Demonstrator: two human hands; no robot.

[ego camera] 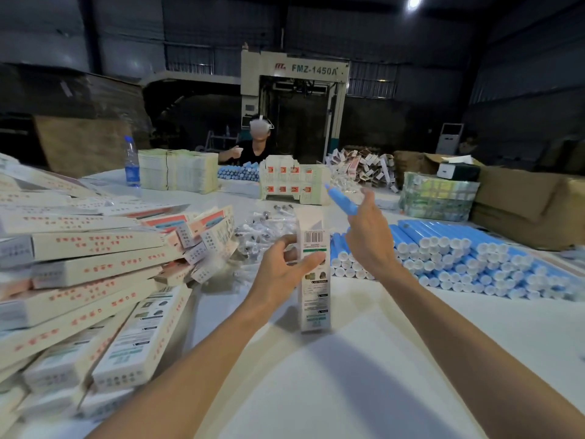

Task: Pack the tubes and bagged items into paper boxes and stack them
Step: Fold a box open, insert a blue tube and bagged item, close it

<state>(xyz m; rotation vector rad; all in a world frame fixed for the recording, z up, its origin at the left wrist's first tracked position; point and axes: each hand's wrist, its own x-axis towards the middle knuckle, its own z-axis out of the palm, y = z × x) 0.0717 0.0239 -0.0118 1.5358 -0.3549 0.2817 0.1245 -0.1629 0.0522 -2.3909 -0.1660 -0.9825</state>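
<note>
Head view: left hand (285, 267) grips box (315, 280) upright; right hand (368, 236) grips blue tube (343, 201), tip pointing up-left above box

The far, central machine (294, 77) carries "FMZ-1450A" in dark capitals on its pale top panel, with a small red logo just to the left of it, too small to read. The upright paper box (315, 280) near the middle shows a barcode at its top; its small print is illegible. The stacked boxes (95, 245) on the left bear rows of red characters, too blurred to read.
</note>
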